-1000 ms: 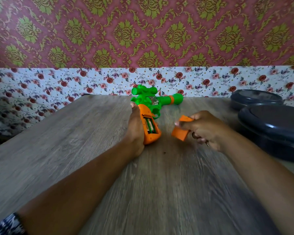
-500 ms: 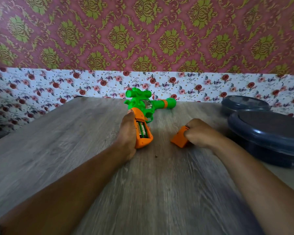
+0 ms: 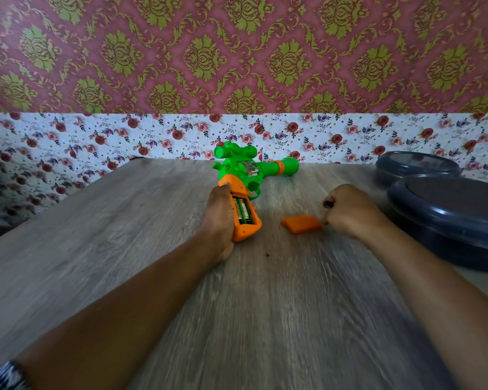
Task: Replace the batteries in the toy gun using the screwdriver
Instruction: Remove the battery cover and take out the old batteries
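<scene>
The toy gun point(image 3: 251, 171) lies on the wooden table point(image 3: 124, 235), its green body and barrel pointing right. My left hand point(image 3: 219, 220) grips its orange handle from the left. The battery compartment is open, and the batteries point(image 3: 244, 211) show inside it. The orange compartment cover point(image 3: 300, 224) lies flat on the table to the right of the handle. My right hand point(image 3: 347, 212) is curled into a fist just right of the cover, fingertips at its edge. A small dark end of the screwdriver point(image 3: 328, 204) pokes out of the fist; the rest is hidden.
Two dark blue lidded containers stand at the right: a large one point(image 3: 448, 220) close to my right forearm and a smaller one point(image 3: 417, 166) behind it. A floral-papered wall point(image 3: 152, 136) runs along the table's far edge.
My right hand lowered the orange cover from the air to the table, where it now lies flat. The left hand kept hold of the gun's handle.
</scene>
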